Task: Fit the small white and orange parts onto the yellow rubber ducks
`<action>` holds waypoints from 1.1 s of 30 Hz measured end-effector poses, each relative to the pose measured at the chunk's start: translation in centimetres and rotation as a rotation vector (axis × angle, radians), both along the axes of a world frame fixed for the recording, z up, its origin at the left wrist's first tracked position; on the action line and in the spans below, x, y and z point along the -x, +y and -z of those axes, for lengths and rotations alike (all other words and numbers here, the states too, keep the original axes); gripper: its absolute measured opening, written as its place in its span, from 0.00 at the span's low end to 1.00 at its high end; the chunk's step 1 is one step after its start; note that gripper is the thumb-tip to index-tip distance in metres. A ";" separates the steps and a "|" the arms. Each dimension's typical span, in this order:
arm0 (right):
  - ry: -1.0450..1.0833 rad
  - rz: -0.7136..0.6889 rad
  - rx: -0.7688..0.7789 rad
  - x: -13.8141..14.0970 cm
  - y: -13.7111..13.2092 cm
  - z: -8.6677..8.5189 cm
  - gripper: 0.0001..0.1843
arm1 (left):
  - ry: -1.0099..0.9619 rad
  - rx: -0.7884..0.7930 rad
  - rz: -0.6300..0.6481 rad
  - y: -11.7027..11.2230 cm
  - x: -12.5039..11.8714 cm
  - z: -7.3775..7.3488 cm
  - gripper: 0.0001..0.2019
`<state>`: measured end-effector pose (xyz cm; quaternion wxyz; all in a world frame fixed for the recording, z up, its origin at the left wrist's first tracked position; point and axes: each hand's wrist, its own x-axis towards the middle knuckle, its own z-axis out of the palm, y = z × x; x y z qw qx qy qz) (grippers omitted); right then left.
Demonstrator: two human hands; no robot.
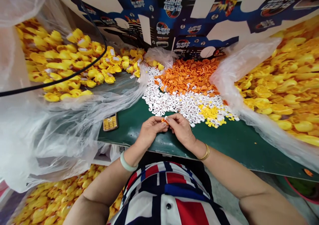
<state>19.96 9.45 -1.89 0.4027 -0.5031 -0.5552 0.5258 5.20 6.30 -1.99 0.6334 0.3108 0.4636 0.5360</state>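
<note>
My left hand (152,129) and my right hand (181,129) meet above the green tabletop's front edge, fingertips pinched together. Between them shows a small orange plastic piece (163,120), with a bit of white at its side by my right fingertips. Which hand grips which part is partly hidden by the fingers. Just beyond lies a pile of small white eye pieces with dark dots (161,102). Behind it is a heap of curved orange pieces (189,73), shaped like duck beaks. Small yellow pieces (210,113) lie to the right of the white ones.
Yellow plastic duck parts (74,62) fill a clear bag at left; more yellow shells (284,88) fill one at right. A phone (110,122) lies left of my hands. A black cable (62,78) crosses the left side. Printed blue cardboard (171,19) stands behind.
</note>
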 end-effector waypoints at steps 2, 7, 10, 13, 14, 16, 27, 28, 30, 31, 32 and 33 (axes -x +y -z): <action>0.023 -0.016 0.021 0.0 0.1 0.1 0.15 | -0.031 0.004 0.008 0.0 0.1 0.2 0.18; 0.012 -0.148 0.002 -0.7 0.8 0.3 0.17 | -0.087 0.008 -0.004 0.2 0.4 0.3 0.17; -0.076 -0.203 -0.193 -1.1 0.9 0.0 0.18 | -0.147 0.022 -0.026 0.4 0.4 -0.4 0.17; -0.166 -0.222 -0.369 -1.3 0.8 -0.4 0.18 | -0.181 0.045 -0.036 0.4 0.3 -1.0 0.18; -0.192 -0.219 -0.408 -1.4 0.7 -0.5 0.17 | -0.186 0.052 -0.031 0.3 0.2 -1.1 0.18; -0.236 -0.219 -0.489 -1.5 0.6 -0.6 0.16 | -0.177 0.060 0.003 0.1 0.1 -1.2 0.18; -0.419 -0.349 -0.451 -0.5 1.9 1.1 0.10 | 1.403 -0.159 -0.464 12.7 16.0 -6.5 0.19; -0.434 -0.362 -0.442 -0.4 1.9 1.1 0.11 | 1.457 -0.057 -0.563 14.4 17.8 -6.7 0.22; -0.451 -0.380 -0.436 -0.3 1.9 1.0 0.12 | 1.463 0.092 -0.611 17.0 20.3 -6.6 0.22; -0.454 -0.385 -0.438 -0.3 1.9 0.9 0.12 | 1.435 0.140 -0.592 17.7 21.0 -6.3 0.21; -0.454 -0.389 -0.440 -0.3 1.9 0.8 0.12 | 1.401 0.168 -0.563 18.2 21.3 -6.0 0.20; -0.451 -0.393 -0.441 -0.4 1.8 0.7 0.12 | 1.365 0.185 -0.534 18.5 21.4 -5.8 0.20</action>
